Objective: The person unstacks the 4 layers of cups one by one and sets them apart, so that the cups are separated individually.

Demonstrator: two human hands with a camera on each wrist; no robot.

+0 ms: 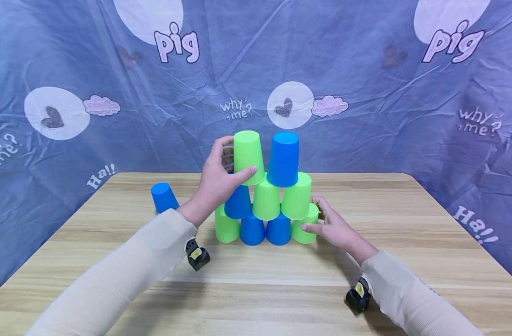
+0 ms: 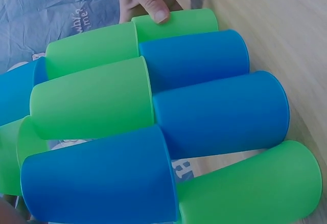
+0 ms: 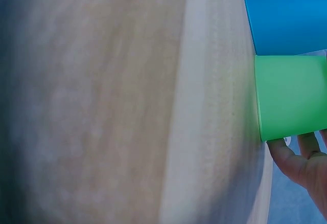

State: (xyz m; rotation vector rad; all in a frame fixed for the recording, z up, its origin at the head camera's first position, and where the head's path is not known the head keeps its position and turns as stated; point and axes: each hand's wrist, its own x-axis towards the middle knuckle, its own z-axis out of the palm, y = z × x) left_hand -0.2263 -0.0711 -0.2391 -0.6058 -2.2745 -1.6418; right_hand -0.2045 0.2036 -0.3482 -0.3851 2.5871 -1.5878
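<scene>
Four bottom cups (image 1: 252,231) stand on the bench (image 1: 256,303), with three middle cups (image 1: 266,201) on them. The left grip (image 1: 215,179) curls round the top green cup (image 1: 247,154), just beside the top blue cup (image 1: 284,161). The right grip (image 1: 330,226) bends round the bottom right green cup (image 1: 303,232). A lone blue cup (image 1: 163,197) is left.

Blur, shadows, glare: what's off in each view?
Head: cups look crisp, soft shadows on the tabletop below both sleeves; left wrist: bluish, slightly washed-out cast, no strong glare; right wrist: foreground tabletop blurred, left edge dark, shadow beside the right hand.
</scene>
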